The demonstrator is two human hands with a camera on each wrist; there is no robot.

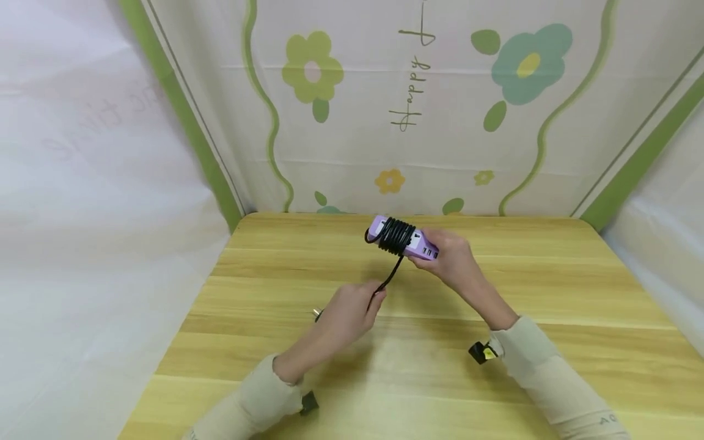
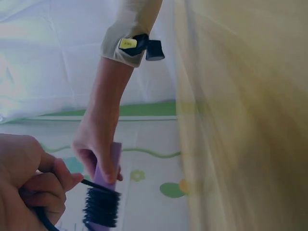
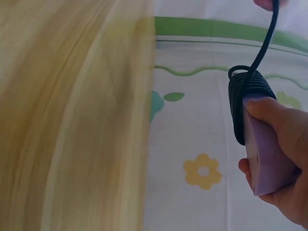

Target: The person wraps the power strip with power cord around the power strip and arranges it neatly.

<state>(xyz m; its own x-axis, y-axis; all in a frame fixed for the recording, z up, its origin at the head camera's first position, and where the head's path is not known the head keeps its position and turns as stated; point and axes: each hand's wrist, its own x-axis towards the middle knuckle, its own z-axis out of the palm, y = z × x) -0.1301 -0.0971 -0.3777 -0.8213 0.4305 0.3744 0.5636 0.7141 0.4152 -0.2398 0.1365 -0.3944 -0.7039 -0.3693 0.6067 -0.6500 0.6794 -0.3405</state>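
Note:
My right hand (image 1: 452, 260) grips one end of a purple power strip (image 1: 428, 249), thumb along its side in the right wrist view. Sockets and several USB ports show on its face. A black cord (image 1: 397, 236) is wound in many turns round the strip's other half. From the coil a stretch of cord runs down to my left hand (image 1: 348, 310), whose curled fingers hold it; in the left wrist view this cord (image 2: 94, 184) looks taut. The plug (image 1: 317, 314) at the cord's end pokes out beyond the left hand, its metal prongs showing.
A wood-grain table (image 1: 264, 263) lies under both hands. Behind it hangs a white cloth (image 1: 352, 140) printed with flowers, and white sheets close off both sides. Small black wrist cameras (image 1: 480, 352) are strapped at the sleeves.

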